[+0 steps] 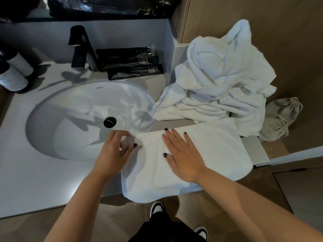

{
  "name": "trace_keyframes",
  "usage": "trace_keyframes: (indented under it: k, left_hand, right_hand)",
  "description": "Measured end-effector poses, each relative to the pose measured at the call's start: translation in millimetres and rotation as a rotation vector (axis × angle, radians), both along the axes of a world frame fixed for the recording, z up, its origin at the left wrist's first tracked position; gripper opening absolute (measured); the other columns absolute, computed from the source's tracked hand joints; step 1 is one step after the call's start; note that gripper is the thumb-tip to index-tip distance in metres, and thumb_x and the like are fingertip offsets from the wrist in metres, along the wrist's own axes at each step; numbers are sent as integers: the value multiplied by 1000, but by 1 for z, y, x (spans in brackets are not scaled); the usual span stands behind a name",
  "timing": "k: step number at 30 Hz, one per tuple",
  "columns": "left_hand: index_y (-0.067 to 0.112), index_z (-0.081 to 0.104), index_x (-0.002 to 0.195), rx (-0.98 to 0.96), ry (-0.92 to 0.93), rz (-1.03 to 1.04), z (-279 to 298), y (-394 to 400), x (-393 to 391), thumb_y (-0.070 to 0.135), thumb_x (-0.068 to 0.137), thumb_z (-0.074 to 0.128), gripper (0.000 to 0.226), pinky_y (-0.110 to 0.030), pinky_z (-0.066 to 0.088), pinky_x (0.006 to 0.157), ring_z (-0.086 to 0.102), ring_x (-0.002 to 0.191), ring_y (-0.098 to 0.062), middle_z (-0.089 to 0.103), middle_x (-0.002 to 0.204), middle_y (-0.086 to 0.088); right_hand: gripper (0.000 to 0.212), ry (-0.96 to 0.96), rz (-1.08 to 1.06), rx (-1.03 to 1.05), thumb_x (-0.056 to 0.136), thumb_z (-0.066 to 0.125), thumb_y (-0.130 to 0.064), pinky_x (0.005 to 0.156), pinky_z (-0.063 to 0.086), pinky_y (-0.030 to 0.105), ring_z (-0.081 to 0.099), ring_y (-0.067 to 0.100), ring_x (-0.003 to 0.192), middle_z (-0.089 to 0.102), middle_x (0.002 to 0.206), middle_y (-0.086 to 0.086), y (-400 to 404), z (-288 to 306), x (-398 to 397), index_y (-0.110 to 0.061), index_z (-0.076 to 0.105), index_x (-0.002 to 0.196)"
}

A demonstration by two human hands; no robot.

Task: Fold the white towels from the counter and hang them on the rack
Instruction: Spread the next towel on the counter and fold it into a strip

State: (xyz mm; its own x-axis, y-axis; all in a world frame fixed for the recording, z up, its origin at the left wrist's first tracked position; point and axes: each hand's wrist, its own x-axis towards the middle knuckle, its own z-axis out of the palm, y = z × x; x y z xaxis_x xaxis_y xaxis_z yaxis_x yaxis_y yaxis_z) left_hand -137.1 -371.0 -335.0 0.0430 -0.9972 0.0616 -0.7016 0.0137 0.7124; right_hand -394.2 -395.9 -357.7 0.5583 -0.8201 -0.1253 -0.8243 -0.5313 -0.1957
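A white towel [213, 151] lies spread flat on the counter [35, 180] to the right of the sink, its near edge hanging over the counter's front. My right hand [181, 152] presses flat on the towel's middle with straight fingers. My left hand [115, 151] holds the towel's far left corner, fingers curled round the cloth at the sink's rim. A crumpled heap of white towels [218, 81] sits behind it, against the wooden wall. No rack is in view.
An oval white sink [70, 119] with a black drain fills the counter's left. A black faucet [82, 49] stands behind it, with black toiletry packets [132, 62] beside. Two bottles [14, 72] stand far left. Grey cloth bags [279, 117] lie at the right.
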Motion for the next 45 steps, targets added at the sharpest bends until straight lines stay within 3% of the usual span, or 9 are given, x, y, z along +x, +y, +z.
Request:
trace_keyframes:
  k: [4, 9, 15, 19, 26, 32, 37, 42, 45]
  left_hand:
    - [20, 64, 100, 224, 194, 173, 4, -3, 8, 18, 86, 75, 18, -12, 50, 64, 64, 77, -8, 69, 97, 3]
    - [8, 69, 91, 408, 766, 303, 12, -14, 12, 20, 80, 77, 18, -33, 50, 81, 64, 79, -20, 71, 83, -8]
    - [12, 63, 93, 278, 252, 328, -2, -21, 2, 18, 92, 69, 9, -8, 42, 65, 61, 81, 3, 67, 94, 8]
    - [14, 59, 89, 173, 289, 213, -10, -17, 10, 10, 94, 64, 8, -10, 50, 76, 64, 92, 8, 64, 113, 15]
    - [18, 58, 84, 139, 246, 321, -1, -18, -1, 21, 93, 66, 12, -9, 40, 53, 55, 58, -4, 61, 71, 0]
    - [14, 54, 90, 43, 162, 203, 2, -19, -2, 11, 97, 58, 8, -18, 39, 50, 51, 60, -26, 66, 73, -11]
    - [10, 52, 96, 55, 123, 309, 0, -24, -11, 12, 99, 54, 4, -11, 39, 52, 50, 56, -13, 54, 65, -1]
    - [6, 51, 102, 167, 67, 349, -6, -30, -15, 14, 100, 51, 9, -30, 41, 60, 55, 68, -26, 56, 71, -4]
    - [0, 57, 109, 34, -255, 277, -4, -31, -21, 4, 92, 60, 18, -47, 47, 78, 61, 95, -42, 65, 100, -21]
  right_hand:
    - [62, -10, 1, 5, 101, 11, -44, 120, -4, 41, -10, 14, 151, -3, 165, -1, -1, -1, 0, -18, 5, 157]
    - [62, -16, 18, 0, 101, 11, -45, 120, -5, 40, -10, 14, 151, -3, 164, -2, -3, -2, -2, -18, 4, 156]
    - [61, -1, 27, -20, 102, 17, -42, 120, -3, 40, -6, 15, 151, 2, 165, 0, -6, -5, -3, -17, 9, 157]
    - [61, -15, 26, -23, 102, 18, -42, 120, -3, 40, -6, 15, 151, 2, 165, 0, -5, -5, -3, -16, 10, 157]
    - [62, -72, 4, -55, 101, 22, -41, 120, 1, 40, 2, 16, 151, 8, 164, 2, -3, -6, -2, -13, 18, 156]
    - [62, -113, -30, -98, 101, 27, -40, 120, 4, 44, 10, 19, 151, 17, 162, 6, -4, -6, 1, -9, 27, 153]
    - [64, -73, -16, -71, 100, 23, -43, 121, 2, 43, 8, 19, 151, 15, 163, 6, -11, -8, 0, -9, 22, 155]
    - [64, -57, -12, -63, 100, 22, -42, 120, -2, 41, 5, 18, 151, 12, 163, 4, -14, -9, 1, -10, 18, 155]
    - [63, -53, -18, -73, 100, 24, -40, 120, 1, 42, 11, 21, 151, 17, 162, 6, -13, -9, 1, -9, 21, 155]
